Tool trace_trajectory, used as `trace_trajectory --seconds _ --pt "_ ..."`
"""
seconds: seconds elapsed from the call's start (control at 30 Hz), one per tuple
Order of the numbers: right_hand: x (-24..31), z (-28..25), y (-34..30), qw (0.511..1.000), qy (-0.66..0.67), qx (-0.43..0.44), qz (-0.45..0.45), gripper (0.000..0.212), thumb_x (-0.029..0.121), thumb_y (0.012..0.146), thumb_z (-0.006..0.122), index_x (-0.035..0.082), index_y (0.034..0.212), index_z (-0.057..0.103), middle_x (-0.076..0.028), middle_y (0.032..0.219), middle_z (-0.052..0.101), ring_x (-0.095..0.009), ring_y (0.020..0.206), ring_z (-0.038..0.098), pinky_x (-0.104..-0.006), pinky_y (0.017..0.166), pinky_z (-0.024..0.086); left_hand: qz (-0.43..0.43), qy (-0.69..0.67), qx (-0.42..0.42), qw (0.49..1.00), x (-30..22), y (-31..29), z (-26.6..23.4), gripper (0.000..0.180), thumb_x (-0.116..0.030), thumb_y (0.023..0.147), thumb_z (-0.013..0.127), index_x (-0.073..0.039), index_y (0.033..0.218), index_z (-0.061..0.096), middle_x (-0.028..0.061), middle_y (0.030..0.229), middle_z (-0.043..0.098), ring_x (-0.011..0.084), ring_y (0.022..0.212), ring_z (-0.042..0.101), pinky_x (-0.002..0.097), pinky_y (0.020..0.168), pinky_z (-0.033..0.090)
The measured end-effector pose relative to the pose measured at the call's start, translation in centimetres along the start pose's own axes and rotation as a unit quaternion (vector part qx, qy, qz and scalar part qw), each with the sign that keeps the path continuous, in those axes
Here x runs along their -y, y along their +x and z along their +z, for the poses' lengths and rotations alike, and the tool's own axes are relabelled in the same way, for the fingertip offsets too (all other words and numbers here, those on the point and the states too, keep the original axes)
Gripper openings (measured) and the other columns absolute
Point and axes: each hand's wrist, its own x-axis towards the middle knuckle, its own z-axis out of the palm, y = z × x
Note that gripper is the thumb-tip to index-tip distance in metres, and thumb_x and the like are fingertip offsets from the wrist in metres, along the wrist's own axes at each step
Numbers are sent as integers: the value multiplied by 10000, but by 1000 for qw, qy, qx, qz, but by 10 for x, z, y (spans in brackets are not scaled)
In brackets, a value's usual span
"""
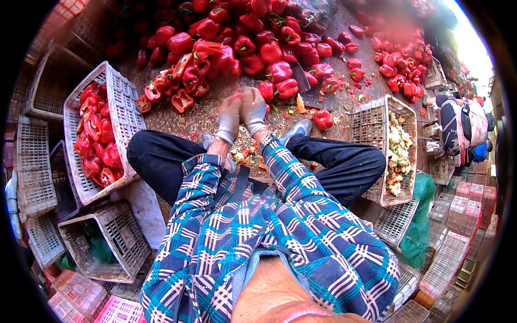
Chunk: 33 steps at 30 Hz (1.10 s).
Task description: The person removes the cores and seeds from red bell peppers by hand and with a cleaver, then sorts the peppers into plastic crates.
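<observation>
My two hands, in pale grey gloves, are close together in front of my crossed legs. My left hand (230, 114) is closed round a red bell pepper (236, 96), of which only a small part shows between the hands. Against it presses my right hand (252, 109), its fingers curled over the same pepper and hiding most of it. Just beyond lies a heap of whole red bell peppers (271, 52). Opened pepper halves (182, 100) are piled to the left of my hands. A dark flat blade (301, 78) lies among the peppers, near a yellow-orange stub (300, 104).
At my left stands a white plastic crate (131, 102) of red pepper pieces. A crate at my right (368, 121) holds pale cores and green stems. Seeds and scraps litter the ground. Stacked crates (449, 255) and green netting (421, 220) stand behind. Another person (458, 126) is at far right.
</observation>
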Motion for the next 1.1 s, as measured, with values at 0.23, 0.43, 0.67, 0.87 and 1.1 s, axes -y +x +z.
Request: trace_trajectory --seconds 0.23,0.43,0.67,0.87,1.1 --pt "16 -5 11 990 110 -78 50 423 374 1000 520 -29 993 648 -138 915 675 -245 863 627 -363 805 497 -53 -107 11 993 -31 -16 14 436 -298 985 614 -95 1361 526 63 1168 639 176 961 633 337 803 550" --pt "37 -6 -26 975 16 -33 -219 642 491 1026 473 -48 1373 451 -247 1269 562 -387 1171 541 -444 1040 403 -170 -238 106 950 -37 -10 0 383 -356 959 662 -104 1243 608 51 1091 689 201 929 680 329 801 566" --pt "54 -23 -32 986 11 15 -163 692 437 932 662 -24 1404 454 -203 1267 591 -294 1167 581 -377 1012 446 -41 -19 57 997 -49 -19 -1 337 -317 940 691 -92 1187 650 17 1007 690 115 814 638 247 677 507" --pt "48 -18 -16 994 18 -31 -103 528 289 911 684 8 1337 547 -148 1023 682 -235 955 659 -344 839 516 -18 -62 30 997 -45 -22 13 282 -234 913 705 -76 1143 665 -24 893 663 63 710 585 213 593 462" --pt "55 -18 -14 994 73 -80 -30 445 277 939 643 -55 1235 623 -198 1196 673 -278 1108 639 -345 987 477 -50 -80 22 995 -37 -24 7 174 -167 929 688 -93 1082 654 -27 854 660 78 668 606 225 559 473"
